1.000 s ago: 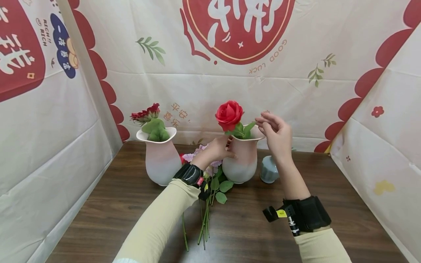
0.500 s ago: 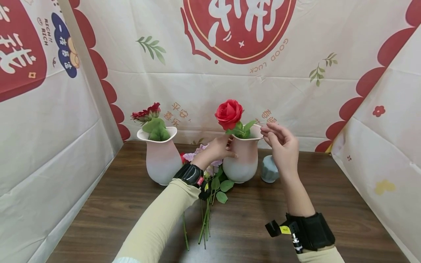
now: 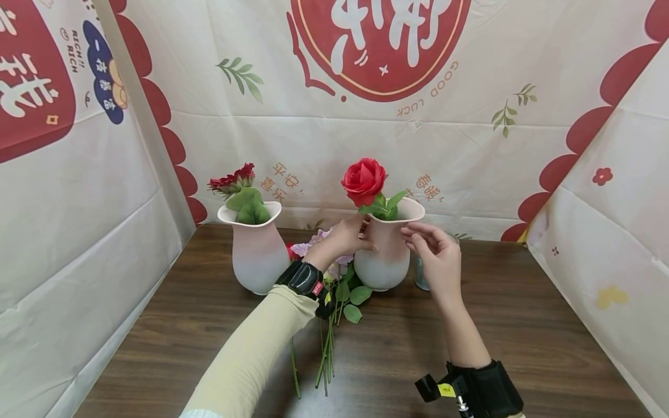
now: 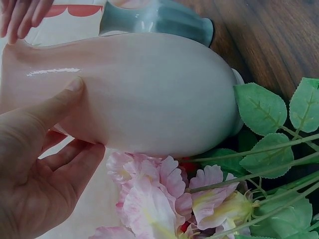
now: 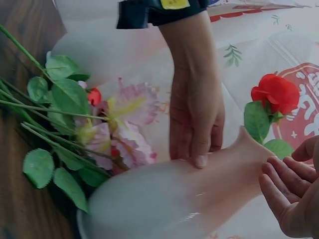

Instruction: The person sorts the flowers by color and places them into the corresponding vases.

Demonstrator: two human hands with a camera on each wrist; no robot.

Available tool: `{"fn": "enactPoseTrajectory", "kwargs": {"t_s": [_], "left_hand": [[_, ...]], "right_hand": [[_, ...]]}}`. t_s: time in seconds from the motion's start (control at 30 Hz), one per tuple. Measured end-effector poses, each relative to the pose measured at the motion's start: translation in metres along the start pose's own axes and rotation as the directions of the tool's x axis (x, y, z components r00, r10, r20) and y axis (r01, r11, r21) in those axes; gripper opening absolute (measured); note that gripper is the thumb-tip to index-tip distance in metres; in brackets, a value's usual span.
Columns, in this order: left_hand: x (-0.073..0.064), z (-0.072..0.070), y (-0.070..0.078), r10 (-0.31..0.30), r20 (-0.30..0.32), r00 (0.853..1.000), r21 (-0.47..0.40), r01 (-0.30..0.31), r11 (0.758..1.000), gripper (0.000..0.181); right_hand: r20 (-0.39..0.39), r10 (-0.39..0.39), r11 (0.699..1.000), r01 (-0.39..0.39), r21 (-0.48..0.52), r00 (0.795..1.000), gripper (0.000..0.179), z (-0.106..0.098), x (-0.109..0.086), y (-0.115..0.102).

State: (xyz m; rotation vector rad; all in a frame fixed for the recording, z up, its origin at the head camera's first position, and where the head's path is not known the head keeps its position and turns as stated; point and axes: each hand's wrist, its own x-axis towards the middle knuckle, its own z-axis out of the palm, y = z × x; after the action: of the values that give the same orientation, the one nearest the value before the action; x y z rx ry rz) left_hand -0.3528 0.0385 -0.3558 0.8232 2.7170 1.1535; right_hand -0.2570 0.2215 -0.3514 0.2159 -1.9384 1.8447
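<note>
A pink-and-white vase (image 3: 384, 264) stands upright on the wooden table with a red rose (image 3: 364, 181) and green leaves rising from its flared mouth. My left hand (image 3: 342, 237) grips the vase's neck from the left; the left wrist view shows the thumb (image 4: 67, 97) along the near side and the other fingers behind. On the opposite side, my right hand (image 3: 438, 258) has its relaxed, slightly bent fingers right at the neck below the rim, holding nothing. Pale pink flowers (image 4: 149, 194) with long green stems lie against the vase's left side, partly hidden by the left hand.
A second pink-and-white vase (image 3: 256, 255) stands at the left, holding a dark red flower (image 3: 233, 181) with a green leaf. Just right of the gripped vase is a small blue-grey vessel (image 3: 420, 278), mostly behind the right hand. A printed cloth (image 3: 334, 145) hangs behind the table.
My right hand has come away from the leaves at the vase's mouth, moved right, then down beside its neck. The left hand keeps its grip; the vase and rose stay put.
</note>
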Motion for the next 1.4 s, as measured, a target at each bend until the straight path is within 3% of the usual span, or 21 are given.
{"fn": "enactPoseTrajectory", "kwargs": {"t_s": [0.33, 0.87, 1.4], "left_hand": [[-0.001, 0.0, 0.0, 0.015, -0.009, 1.0, -0.002, -0.015, 1.0, 0.082], [-0.003, 0.003, -0.001, 0.022, -0.022, 1.0, -0.006, -0.022, 1.0, 0.083], [-0.005, 0.003, -0.001, 0.044, -0.027, 0.999, -0.006, -0.045, 0.999, 0.079]], "right_hand": [[0.085, 0.082, 0.997, -0.082, -0.006, 0.993, 0.024, 0.011, -0.018, 0.02], [0.151, 0.134, 0.99, -0.127, -0.055, 0.979, 0.021, 0.028, -0.038, 0.04], [0.27, 0.184, 0.974, -0.139, -0.177, 0.945, 0.017, 0.056, -0.054, 0.066]]}}
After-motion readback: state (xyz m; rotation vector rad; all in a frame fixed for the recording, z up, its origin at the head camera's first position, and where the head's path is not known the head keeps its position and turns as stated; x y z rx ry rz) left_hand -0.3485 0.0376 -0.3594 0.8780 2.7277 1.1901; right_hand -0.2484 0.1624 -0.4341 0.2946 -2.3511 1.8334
